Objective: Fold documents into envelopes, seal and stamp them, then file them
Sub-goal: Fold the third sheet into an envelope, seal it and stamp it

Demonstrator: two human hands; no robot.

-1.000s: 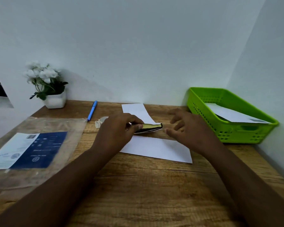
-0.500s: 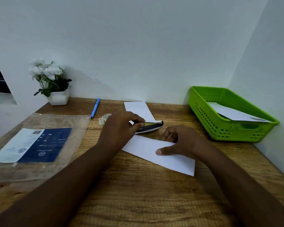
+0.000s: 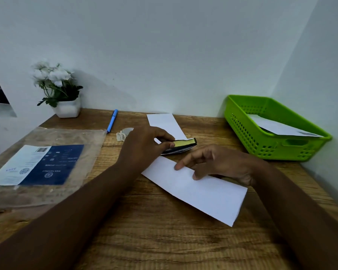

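Hands at the envelope

Leftmost, a plastic sleeve (image 3: 47,162) lies on the desk (image 3: 144,240). Centre: the left hand (image 3: 142,147) pinches a small dark, yellow-edged object (image 3: 180,145). Beside it, the right hand (image 3: 219,163), fingers loosely spread, presses fingertips onto the white envelope (image 3: 199,191). Far right, a green basket (image 3: 271,147) holds another envelope (image 3: 277,127).
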